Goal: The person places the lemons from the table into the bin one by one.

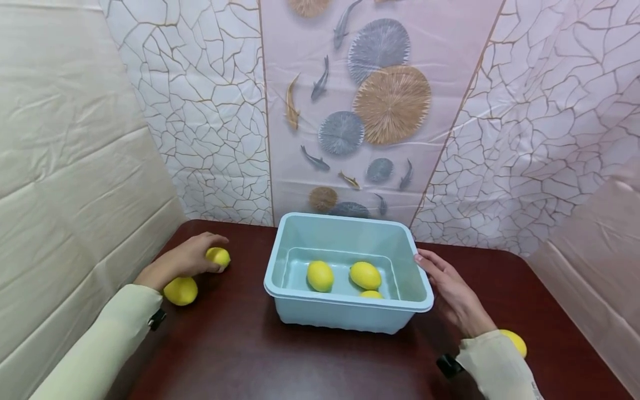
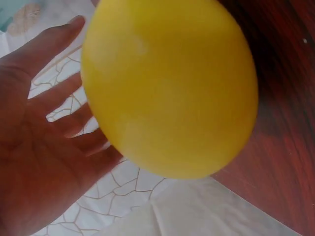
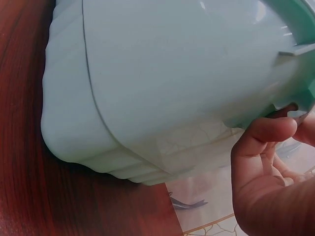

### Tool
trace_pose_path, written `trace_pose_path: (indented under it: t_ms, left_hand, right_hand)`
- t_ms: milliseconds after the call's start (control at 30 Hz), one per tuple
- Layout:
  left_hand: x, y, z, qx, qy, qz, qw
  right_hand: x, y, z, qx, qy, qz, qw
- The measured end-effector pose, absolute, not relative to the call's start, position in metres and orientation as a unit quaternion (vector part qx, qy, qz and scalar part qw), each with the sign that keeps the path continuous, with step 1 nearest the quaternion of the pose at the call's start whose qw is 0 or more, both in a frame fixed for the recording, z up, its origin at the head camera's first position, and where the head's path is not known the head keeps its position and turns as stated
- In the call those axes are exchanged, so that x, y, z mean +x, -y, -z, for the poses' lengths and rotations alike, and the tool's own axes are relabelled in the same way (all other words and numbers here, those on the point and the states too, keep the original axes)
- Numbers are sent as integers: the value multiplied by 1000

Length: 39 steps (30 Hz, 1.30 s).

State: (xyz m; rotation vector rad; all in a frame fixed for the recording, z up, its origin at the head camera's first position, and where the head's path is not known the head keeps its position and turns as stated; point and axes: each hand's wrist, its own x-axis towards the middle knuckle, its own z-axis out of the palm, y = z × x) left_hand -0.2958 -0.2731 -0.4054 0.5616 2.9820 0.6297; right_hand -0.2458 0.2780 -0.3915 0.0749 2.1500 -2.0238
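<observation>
In the head view, my left hand reaches over a yellow lemon on the left of the table, thumb on the near side and fingers on the far side. The left wrist view shows the fingers spread, partly hidden behind another lemon close to the camera. That nearer lemon lies beneath my left wrist. My right hand grips the right rim of a light blue plastic bin, thumb over the edge. Inside the bin lie three lemons, one partly hidden by the front wall.
Another lemon lies on the right, partly behind my right sleeve. The dark red-brown table has rounded far corners. Patterned sheeting hangs along the back edge, and beige quilted panels flank the sides.
</observation>
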Motion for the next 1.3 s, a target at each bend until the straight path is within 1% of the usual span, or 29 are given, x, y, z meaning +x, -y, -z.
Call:
trace_pose_path:
  t_ms: [133, 400, 700, 1033, 1300]
  left_hand:
    - [-296, 278, 409, 159, -964, -206, 56]
    - [-296, 281, 416, 137, -967, -200, 77]
    - [-297, 279, 426, 123, -970, -201, 66]
    - [-297, 272, 429, 122, -974, -189, 34]
    - [-296, 273, 430, 118, -974, -192, 29]
  right_hand:
    - [-247, -277, 390, 26, -723, 684, 93]
    - [-246, -277, 390, 27, -716, 691, 94]
    - [-246, -279, 392, 32, -716, 690, 95]
    - [-243, -281, 393, 39, -729, 679, 83]
    - [-245, -277, 394, 39, -732, 675, 83]
